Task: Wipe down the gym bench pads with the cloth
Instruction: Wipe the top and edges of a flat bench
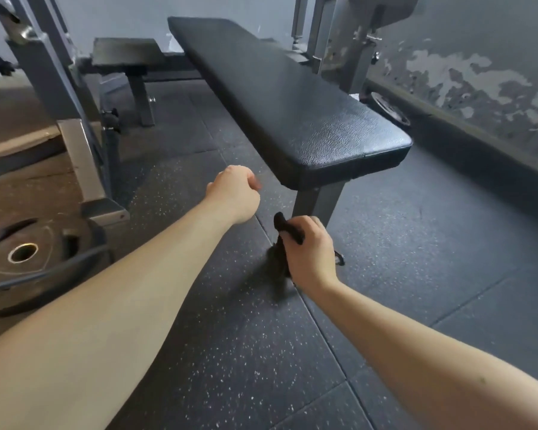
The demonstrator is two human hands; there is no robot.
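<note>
A long black padded bench pad [280, 94] runs from the near centre to the far wall on a grey steel leg [319, 206]. My right hand [311, 252] grips a black cloth [281, 249] below the pad's near end, beside the leg; the cloth hangs down from my fist. My left hand [235, 193] is curled into a fist holding nothing, just left of the pad's near corner and lower than it. A second, smaller black pad [128, 52] sits further back on the left.
Grey rack uprights [59, 76] stand at left, with a black weight plate [28, 259] lying on the floor beside them. Another plate [390, 111] leans by the peeling wall [466, 76] at right. Speckled rubber floor tiles [246, 352] lie under my arms.
</note>
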